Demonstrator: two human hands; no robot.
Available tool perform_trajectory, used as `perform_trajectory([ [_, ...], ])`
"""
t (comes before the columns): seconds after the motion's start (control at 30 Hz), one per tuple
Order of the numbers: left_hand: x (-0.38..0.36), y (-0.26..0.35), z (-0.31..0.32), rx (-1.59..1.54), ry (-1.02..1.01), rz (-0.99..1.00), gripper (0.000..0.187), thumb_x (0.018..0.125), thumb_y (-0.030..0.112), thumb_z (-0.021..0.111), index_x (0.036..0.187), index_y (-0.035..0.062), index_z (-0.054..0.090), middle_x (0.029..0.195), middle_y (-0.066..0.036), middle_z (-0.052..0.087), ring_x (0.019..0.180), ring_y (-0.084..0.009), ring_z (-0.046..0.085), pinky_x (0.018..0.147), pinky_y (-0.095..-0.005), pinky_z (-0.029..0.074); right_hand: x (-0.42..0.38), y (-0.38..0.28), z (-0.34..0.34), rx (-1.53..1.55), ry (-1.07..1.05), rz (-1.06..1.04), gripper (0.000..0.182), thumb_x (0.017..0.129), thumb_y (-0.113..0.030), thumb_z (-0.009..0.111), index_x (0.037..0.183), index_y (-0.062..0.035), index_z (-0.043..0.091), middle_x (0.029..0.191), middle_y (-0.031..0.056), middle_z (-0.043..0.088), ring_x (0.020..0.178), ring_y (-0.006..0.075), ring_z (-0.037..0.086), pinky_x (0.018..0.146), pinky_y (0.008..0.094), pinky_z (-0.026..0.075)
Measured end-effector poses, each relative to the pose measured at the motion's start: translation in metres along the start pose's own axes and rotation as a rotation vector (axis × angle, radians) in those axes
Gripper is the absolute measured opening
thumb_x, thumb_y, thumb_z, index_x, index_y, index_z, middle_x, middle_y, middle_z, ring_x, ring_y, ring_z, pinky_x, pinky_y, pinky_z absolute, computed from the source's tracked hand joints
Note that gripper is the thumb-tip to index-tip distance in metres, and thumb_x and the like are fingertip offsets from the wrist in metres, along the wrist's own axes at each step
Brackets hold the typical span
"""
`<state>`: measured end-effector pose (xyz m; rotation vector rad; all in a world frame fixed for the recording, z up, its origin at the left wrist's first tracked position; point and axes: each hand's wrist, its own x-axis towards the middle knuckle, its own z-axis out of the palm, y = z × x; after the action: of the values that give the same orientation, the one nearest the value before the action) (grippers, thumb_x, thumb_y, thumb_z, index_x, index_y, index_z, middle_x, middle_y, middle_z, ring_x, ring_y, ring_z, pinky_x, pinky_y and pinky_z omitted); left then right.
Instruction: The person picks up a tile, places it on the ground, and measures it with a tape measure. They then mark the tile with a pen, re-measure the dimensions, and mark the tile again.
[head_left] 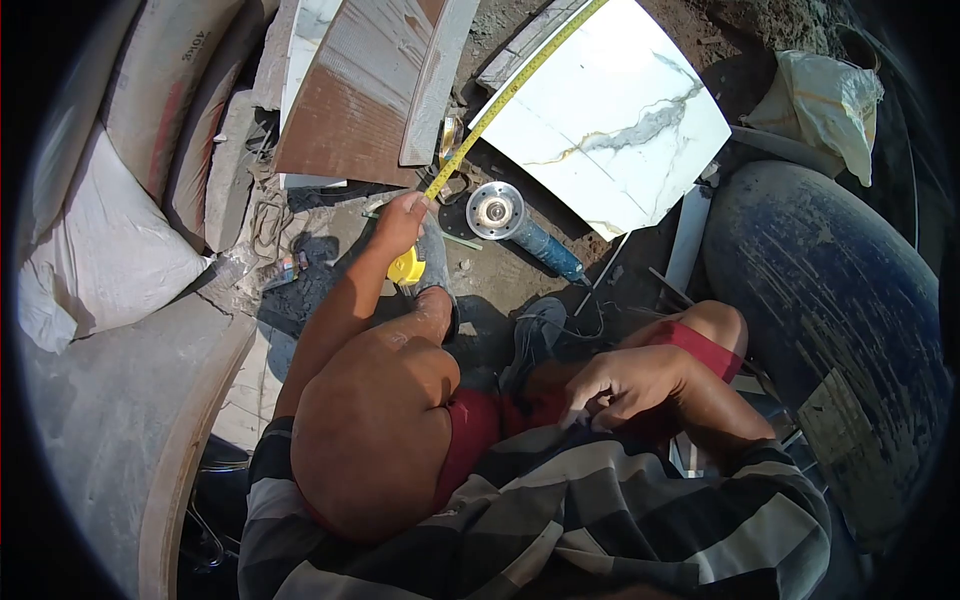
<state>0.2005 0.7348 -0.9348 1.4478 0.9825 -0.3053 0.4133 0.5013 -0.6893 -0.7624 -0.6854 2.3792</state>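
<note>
My left hand (402, 222) is closed round a yellow tape measure (407, 266), whose case hangs below the fingers. Its extended yellow blade (487, 113) runs up and to the right, along the left edge of a white marble-patterned tile (620, 125). My right hand (625, 385) is at my lap with its fingers curled; whether it holds anything is hidden. An angle grinder (525, 230) with a round metal disc and a blue body lies on the ground between my left hand and the tile.
Brown-backed tiles (350, 110) lean at the upper left beside stacked sacks (165, 90) and a white sack (115, 240). At the right are a large dark blue barrel (820, 300) and a white bag (830, 105). A cable lies near my foot (540, 335).
</note>
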Motion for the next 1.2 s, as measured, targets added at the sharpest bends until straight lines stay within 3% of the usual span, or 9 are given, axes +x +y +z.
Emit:
perform_trajectory([
  [0.1, 0.003, -0.001, -0.003, -0.064, -0.014, -0.091, 0.022, 0.095, 0.019, 0.047, 0.093, 0.0049, 0.064, 0.066, -0.001, 0.050, 0.054, -0.0120, 0.050, 0.052, -0.0280, 0.043, 0.003, -0.007, 0.006, -0.249, -0.197, -0.042, 0.035, 0.073, -0.001, 0.064, 0.108, 0.0035, 0.061, 0.097, 0.0172, 0.064, 0.083, 0.0301, 0.062, 0.074, 0.0364, 0.048],
  [0.23, 0.008, -0.007, -0.007, -0.179, -0.068, -0.117, 0.025, 0.095, 0.022, 0.046, 0.090, 0.0040, 0.062, 0.067, -0.001, 0.048, 0.056, -0.0107, 0.047, 0.052, -0.0266, 0.043, 0.005, -0.006, 0.005, -0.293, -0.250, -0.129, 0.030, 0.073, -0.002, 0.065, 0.102, 0.0033, 0.062, 0.094, 0.0170, 0.064, 0.083, 0.0294, 0.062, 0.074, 0.0371, 0.048],
  [0.33, 0.012, -0.010, -0.010, -0.236, -0.124, -0.138, 0.027, 0.095, 0.024, 0.045, 0.088, 0.0035, 0.062, 0.067, 0.000, 0.047, 0.057, -0.0101, 0.046, 0.052, -0.0258, 0.043, 0.001, -0.014, -0.010, -0.356, -0.244, 0.015, 0.026, 0.070, -0.003, 0.065, 0.096, 0.0025, 0.061, 0.090, 0.0150, 0.063, 0.078, 0.0265, 0.062, 0.069, 0.0345, 0.048],
  [0.43, 0.014, -0.011, -0.011, -0.253, -0.135, -0.143, 0.028, 0.095, 0.025, 0.045, 0.087, 0.0035, 0.061, 0.067, 0.000, 0.047, 0.057, -0.0098, 0.045, 0.052, -0.0255, 0.043, -0.003, -0.026, -0.036, -0.353, -0.091, 0.163, 0.022, 0.068, -0.001, 0.066, 0.088, 0.0006, 0.059, 0.076, 0.0061, 0.054, 0.067, 0.0148, 0.056, 0.059, 0.0305, 0.044],
  [0.5, 0.013, -0.010, -0.012, -0.271, -0.130, -0.143, 0.028, 0.095, 0.026, 0.045, 0.087, 0.0036, 0.061, 0.067, 0.000, 0.047, 0.058, -0.0096, 0.045, 0.053, -0.0255, 0.043, -0.008, -0.035, -0.061, -0.295, 0.141, 0.279, 0.017, 0.067, 0.000, 0.065, 0.083, -0.0007, 0.058, 0.079, 0.0044, 0.059, 0.074, 0.0134, 0.056, 0.065, 0.0280, 0.046],
  [0.67, 0.013, -0.009, -0.012, -0.227, -0.131, -0.151, 0.029, 0.095, 0.026, 0.045, 0.085, 0.0039, 0.060, 0.068, 0.001, 0.047, 0.058, -0.0090, 0.045, 0.053, -0.0252, 0.043, 0.010, -0.051, -0.173, -0.259, 0.754, -0.193, 0.022, 0.075, -0.005, 0.067, 0.093, -0.0066, 0.055, 0.088, 0.0038, 0.061, 0.086, 0.0139, 0.058, 0.077, 0.0288, 0.046],
  [0.8, 0.013, -0.012, -0.010, -0.240, -0.131, -0.143, 0.029, 0.095, 0.027, 0.045, 0.085, 0.0044, 0.060, 0.068, 0.001, 0.047, 0.059, -0.0091, 0.045, 0.053, -0.0252, 0.043, 0.055, -0.067, -0.254, -0.364, 0.927, -0.366, 0.023, 0.078, -0.009, 0.064, 0.099, -0.0045, 0.055, 0.094, 0.0106, 0.063, 0.086, 0.0169, 0.059, 0.076, 0.0305, 0.047],
  [1.0, 0.007, -0.006, -0.013, -0.253, -0.126, -0.146, 0.028, 0.094, 0.028, 0.047, 0.085, 0.0048, 0.061, 0.069, 0.001, 0.047, 0.059, -0.0093, 0.045, 0.053, -0.0251, 0.042, 0.097, -0.045, -0.325, -0.454, 1.031, -0.343, 0.030, 0.076, -0.009, 0.066, 0.102, 0.0019, 0.060, 0.091, 0.0114, 0.064, 0.085, 0.0182, 0.060, 0.077, 0.0292, 0.048],
  [1.2, 0.009, -0.005, -0.014, -0.251, -0.122, -0.130, 0.028, 0.093, 0.027, 0.047, 0.084, 0.0042, 0.061, 0.068, 0.000, 0.047, 0.058, -0.0097, 0.045, 0.053, -0.0251, 0.042, 0.103, -0.029, -0.346, -0.671, 1.107, -0.351, 0.021, 0.074, -0.014, 0.071, 0.086, -0.0034, 0.058, 0.082, 0.0063, 0.063, 0.079, 0.0165, 0.059, 0.074, 0.0310, 0.046],
])
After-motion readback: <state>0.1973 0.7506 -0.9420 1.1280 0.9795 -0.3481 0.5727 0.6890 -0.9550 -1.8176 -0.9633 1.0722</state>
